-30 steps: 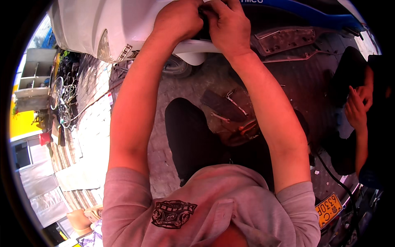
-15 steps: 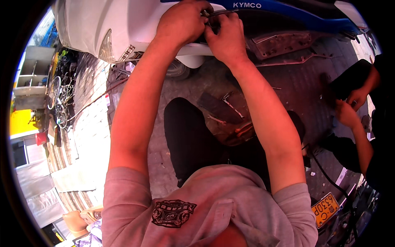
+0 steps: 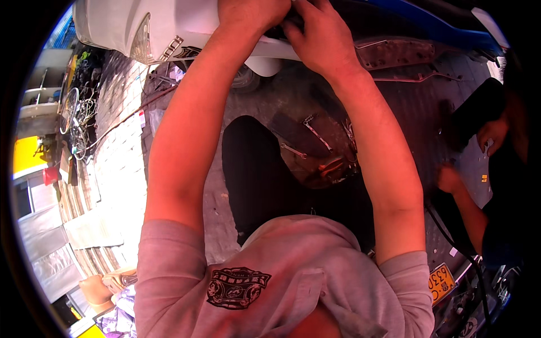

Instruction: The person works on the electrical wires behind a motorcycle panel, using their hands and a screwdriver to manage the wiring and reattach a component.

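Both my hands are up at a white and blue motor scooter [image 3: 194,17], against its dark lower body. My left hand [image 3: 253,12] is closed, its fingers curled round something I cannot make out. Close beside it, my right hand [image 3: 324,36] has its fingers bent and its thumb toward the left hand. What it grips is hidden at the upper edge of the picture. Below my hands, on the ground between my knees, lie two wrenches, one longer wrench [image 3: 319,134] and one shorter wrench [image 3: 293,150], with an orange-handled tool [image 3: 331,167] nearer me.
At the right, a co-worker's hands [image 3: 449,179] are busy near a dark seat-like shape [image 3: 479,110]. A black cable [image 3: 451,236] runs down past a yellow number plate [image 3: 442,283]. At the left stand shelves [image 3: 42,96] and tangled wires [image 3: 84,121].
The scooter and both my hands sit higher in the picture, so the fingers and the thin dark piece between them are partly cut off. The co-worker's hands have moved apart.
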